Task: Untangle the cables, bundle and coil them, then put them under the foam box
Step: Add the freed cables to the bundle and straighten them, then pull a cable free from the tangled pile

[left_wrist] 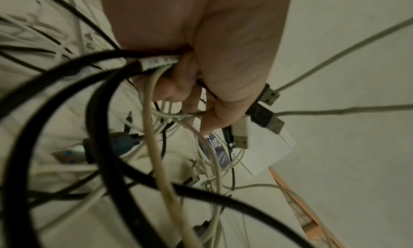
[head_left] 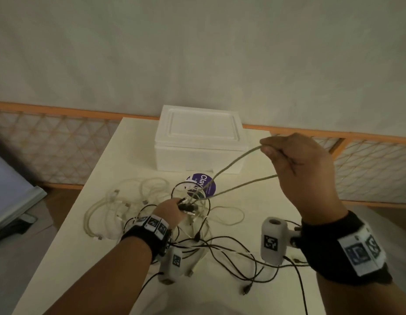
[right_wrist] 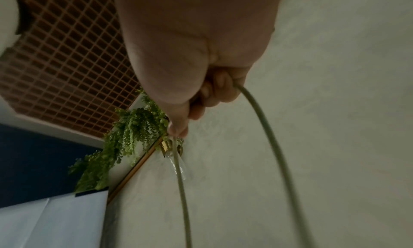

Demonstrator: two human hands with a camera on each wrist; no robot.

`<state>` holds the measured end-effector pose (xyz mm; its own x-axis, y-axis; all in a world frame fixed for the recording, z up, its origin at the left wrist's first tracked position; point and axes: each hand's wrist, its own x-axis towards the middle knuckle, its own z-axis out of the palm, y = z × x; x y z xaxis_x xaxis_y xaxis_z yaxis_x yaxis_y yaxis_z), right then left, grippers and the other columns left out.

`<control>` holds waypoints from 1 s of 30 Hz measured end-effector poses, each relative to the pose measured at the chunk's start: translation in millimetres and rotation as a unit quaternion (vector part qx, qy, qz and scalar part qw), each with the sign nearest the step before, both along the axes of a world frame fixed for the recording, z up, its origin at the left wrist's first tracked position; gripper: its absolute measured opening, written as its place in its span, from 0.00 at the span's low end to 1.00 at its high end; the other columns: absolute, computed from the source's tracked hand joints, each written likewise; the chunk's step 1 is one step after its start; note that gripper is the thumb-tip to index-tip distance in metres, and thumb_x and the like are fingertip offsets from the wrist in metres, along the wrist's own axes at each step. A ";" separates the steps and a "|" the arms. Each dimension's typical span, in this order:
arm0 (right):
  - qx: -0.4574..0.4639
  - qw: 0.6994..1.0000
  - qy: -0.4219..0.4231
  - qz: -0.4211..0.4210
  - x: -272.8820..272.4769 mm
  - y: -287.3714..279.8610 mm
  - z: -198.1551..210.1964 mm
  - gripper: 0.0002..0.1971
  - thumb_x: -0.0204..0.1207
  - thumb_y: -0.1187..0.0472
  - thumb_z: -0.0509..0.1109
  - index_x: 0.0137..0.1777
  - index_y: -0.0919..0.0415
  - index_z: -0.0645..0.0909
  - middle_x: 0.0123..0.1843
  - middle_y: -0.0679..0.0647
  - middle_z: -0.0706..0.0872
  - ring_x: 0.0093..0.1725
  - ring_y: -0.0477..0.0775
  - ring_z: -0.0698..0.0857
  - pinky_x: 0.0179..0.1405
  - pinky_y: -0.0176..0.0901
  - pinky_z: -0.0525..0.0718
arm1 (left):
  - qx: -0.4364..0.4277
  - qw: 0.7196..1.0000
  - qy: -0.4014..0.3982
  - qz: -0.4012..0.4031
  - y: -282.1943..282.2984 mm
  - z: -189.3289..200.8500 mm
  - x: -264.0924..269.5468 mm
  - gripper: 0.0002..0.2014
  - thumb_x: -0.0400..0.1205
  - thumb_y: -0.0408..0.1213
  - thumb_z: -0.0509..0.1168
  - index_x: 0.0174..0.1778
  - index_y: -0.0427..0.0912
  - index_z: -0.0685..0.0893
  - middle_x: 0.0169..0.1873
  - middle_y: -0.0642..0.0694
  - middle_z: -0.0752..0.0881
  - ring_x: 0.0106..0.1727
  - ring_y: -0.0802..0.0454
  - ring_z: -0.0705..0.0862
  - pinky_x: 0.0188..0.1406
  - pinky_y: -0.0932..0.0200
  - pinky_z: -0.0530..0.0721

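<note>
A tangle of white and black cables (head_left: 152, 214) sprawls over the white table (head_left: 61, 258). My left hand (head_left: 174, 212) sits low in the middle of it and grips a bunch of cable ends, whose USB plugs (left_wrist: 266, 110) stick out past the thumb. My right hand (head_left: 295, 160) is raised to the right and holds a loop of grey-white cable (head_left: 234, 176), whose two strands run down to the left hand. In the right wrist view the fingers (right_wrist: 214, 92) curl round this cable (right_wrist: 268, 137). The closed white foam box (head_left: 198, 137) stands at the table's far edge.
A round purple-labelled lid (head_left: 204, 185) lies under the cables just in front of the foam box. Loose black cables (head_left: 243, 253) trail over the near right part of the table. An orange-framed lattice railing (head_left: 49, 142) runs behind the table.
</note>
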<state>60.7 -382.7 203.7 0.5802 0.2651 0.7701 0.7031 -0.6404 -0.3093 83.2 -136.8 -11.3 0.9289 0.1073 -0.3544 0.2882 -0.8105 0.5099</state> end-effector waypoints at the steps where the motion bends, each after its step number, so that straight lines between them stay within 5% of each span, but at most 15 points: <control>1: -0.039 0.999 -0.020 -0.023 -0.1 -6.9 -0.1 0.10 0.80 0.60 0.68 0.51 0.64 0.88 0.41 0.54 0.89 0.42 0.52 0.84 0.45 0.46 0.81 | 0.013 1.000 0.009 0.000 4.5 -1.2 2.1 0.12 0.78 0.42 0.66 0.56 0.45 0.83 0.49 0.46 0.86 0.53 0.45 0.84 0.52 0.55 0.79; 3: -0.098 0.992 -0.049 -0.068 -0.9 -18.8 2.3 0.10 0.80 0.58 0.68 0.51 0.62 0.89 0.38 0.58 0.88 0.38 0.59 0.84 0.39 0.48 0.81 | 0.026 0.999 0.028 -0.004 12.3 -0.4 3.4 0.12 0.76 0.42 0.67 0.53 0.44 0.82 0.50 0.44 0.86 0.53 0.44 0.83 0.52 0.54 0.80; 6: -0.137 0.983 -0.072 -0.102 -0.1 -30.1 5.7 0.09 0.79 0.57 0.69 0.49 0.60 0.89 0.37 0.56 0.88 0.38 0.61 0.83 0.38 0.47 0.78 | -0.032 0.999 0.009 0.006 21.2 9.2 0.8 0.06 0.75 0.39 0.70 0.44 0.45 0.80 0.39 0.49 0.84 0.47 0.46 0.83 0.42 0.59 0.75; 10: -0.162 0.961 0.047 -0.218 19.0 -53.6 -15.8 0.14 0.76 0.56 0.61 0.41 0.57 0.87 0.34 0.53 0.83 0.35 0.58 0.79 0.36 0.46 0.76 | -0.170 0.981 -0.044 0.083 37.6 26.2 -12.1 0.13 0.67 0.38 0.80 0.42 0.44 0.83 0.36 0.50 0.86 0.40 0.49 0.85 0.38 0.58 0.79; 13: -0.230 0.833 0.296 -0.407 26.8 -66.8 -37.4 0.13 0.72 0.56 0.59 0.43 0.57 0.85 0.39 0.54 0.78 0.42 0.59 0.79 0.49 0.53 0.79 | -0.341 0.920 -0.063 0.184 46.9 35.9 -31.2 0.10 0.71 0.28 0.76 0.39 0.40 0.80 0.30 0.47 0.80 0.29 0.52 0.76 0.27 0.58 0.75; 15: -0.290 0.752 0.398 -0.438 24.3 -64.6 -49.3 0.14 0.71 0.55 0.60 0.51 0.57 0.83 0.47 0.56 0.79 0.52 0.60 0.79 0.59 0.58 0.75 | -0.425 0.873 -0.076 0.228 49.5 42.3 -42.4 0.07 0.76 0.26 0.71 0.44 0.37 0.80 0.28 0.46 0.72 0.24 0.54 0.69 0.22 0.60 0.69; 17: -0.318 0.764 0.410 -0.383 22.4 -52.1 -62.2 0.21 0.72 0.51 0.64 0.65 0.53 0.79 0.61 0.56 0.80 0.62 0.61 0.77 0.65 0.58 0.72 | -0.462 0.853 -0.077 0.230 47.1 49.8 -50.5 0.03 0.81 0.29 0.67 0.48 0.37 0.79 0.23 0.51 0.68 0.21 0.57 0.65 0.19 0.61 0.66; 20: -0.240 0.869 0.411 -0.138 13.7 0.0 -77.4 0.38 0.70 0.41 0.73 0.78 0.53 0.66 0.75 0.54 0.73 0.74 0.57 0.72 0.72 0.50 0.69 | -0.510 0.828 -0.073 0.222 32.1 67.2 -61.4 0.06 0.84 0.37 0.64 0.43 0.42 0.75 0.20 0.51 0.65 0.19 0.56 0.62 0.19 0.61 0.64; 21: -0.213 0.876 0.431 -0.030 6.0 25.3 -79.7 0.45 0.66 0.36 0.75 0.80 0.52 0.62 0.77 0.50 0.71 0.76 0.53 0.70 0.75 0.47 0.67 | -0.535 0.812 -0.072 0.219 24.7 74.2 -64.3 0.08 0.85 0.38 0.63 0.41 0.43 0.73 0.20 0.51 0.65 0.19 0.55 0.61 0.19 0.61 0.63; 23: -0.189 0.832 0.500 0.151 -9.8 76.5 -88.4 0.52 0.59 0.33 0.77 0.81 0.48 0.59 0.75 0.45 0.73 0.73 0.44 0.71 0.72 0.41 0.70 | -0.582 0.781 -0.075 0.213 11.5 88.2 -68.8 0.14 0.84 0.41 0.63 0.33 0.45 0.71 0.19 0.50 0.63 0.18 0.55 0.59 0.18 0.62 0.63; 25: -0.209 0.781 0.538 0.237 -19.9 112.3 -105.9 0.41 0.62 0.44 0.81 0.73 0.53 0.67 0.63 0.44 0.82 0.60 0.40 0.80 0.61 0.35 0.78 | -0.610 0.762 -0.085 0.202 6.3 98.3 -72.9 0.20 0.79 0.45 0.65 0.23 0.45 0.69 0.18 0.48 0.62 0.17 0.55 0.60 0.18 0.62 0.65; 30: -0.296 0.744 0.537 0.263 -15.2 110.0 -144.6 0.05 0.76 0.59 0.68 0.48 0.58 0.79 0.32 0.45 0.84 0.29 0.40 0.81 0.35 0.30 0.77 | -0.693 0.665 -0.118 0.252 48.7 97.6 -93.3 0.24 0.83 0.49 0.56 0.19 0.47 0.70 0.16 0.50 0.64 0.18 0.55 0.64 0.22 0.61 0.75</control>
<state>45.4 -272.7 59.1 0.4721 0.7821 -0.4068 0.4554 -0.6115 -0.6471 -10.1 -88.1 86.3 0.9463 0.1474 -0.2878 0.1246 0.6549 0.7454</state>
